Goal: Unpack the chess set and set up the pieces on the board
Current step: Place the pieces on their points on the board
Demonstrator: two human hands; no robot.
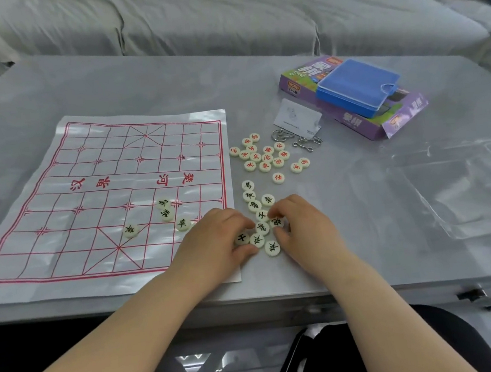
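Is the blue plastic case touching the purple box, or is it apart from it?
Touching. The head view shows the blue plastic case lying on top of the purple box, overlapping it with no gap visible between them.

both forearms reach forward, left hand (214, 244) and right hand (301, 228) palm-down, fingers curled, close together.

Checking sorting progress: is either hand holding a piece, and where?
Cannot tell: left hand and right hand rest fingertips among the black-lettered pieces, none visibly lifted.
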